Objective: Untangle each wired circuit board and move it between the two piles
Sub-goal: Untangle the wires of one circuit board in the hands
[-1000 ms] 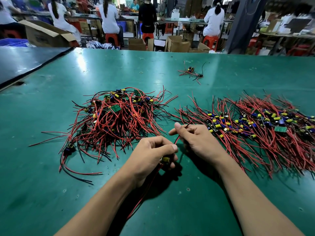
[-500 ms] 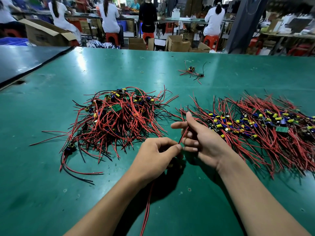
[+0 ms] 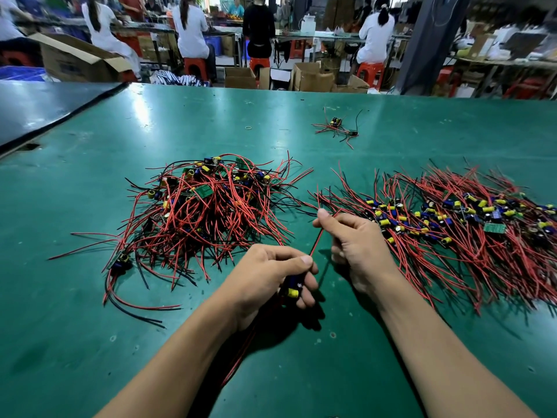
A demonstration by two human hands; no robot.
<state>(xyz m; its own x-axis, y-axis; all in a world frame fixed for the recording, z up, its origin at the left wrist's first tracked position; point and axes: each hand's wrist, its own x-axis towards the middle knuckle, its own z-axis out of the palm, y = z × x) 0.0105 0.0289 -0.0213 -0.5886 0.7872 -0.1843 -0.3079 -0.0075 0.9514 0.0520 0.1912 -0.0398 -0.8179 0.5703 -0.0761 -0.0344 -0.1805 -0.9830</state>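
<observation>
Two heaps of small circuit boards with red and black wires lie on the green table (image 3: pixel 422 122): a tangled pile (image 3: pixel 205 212) on the left and a combed-out pile (image 3: pixel 458 227) on the right. Between them, my left hand (image 3: pixel 271 279) grips one wired board (image 3: pixel 292 289), whose yellow and blue parts show under the fingers. Its red wire (image 3: pixel 316 241) runs up to my right hand (image 3: pixel 355 242), which pinches it between thumb and fingers. More of its red wires hang down below my left wrist.
A stray wired board (image 3: pixel 337 128) lies alone farther back on the table. A darker table (image 3: pixel 36 110) adjoins at the left. Beyond the far edge are cardboard boxes (image 3: pixel 313 76), red stools and several seated people in white at other benches.
My left hand has turned so that the board's yellow part shows again. My right hand has slid along the red wire and now holds it pulled straight.
</observation>
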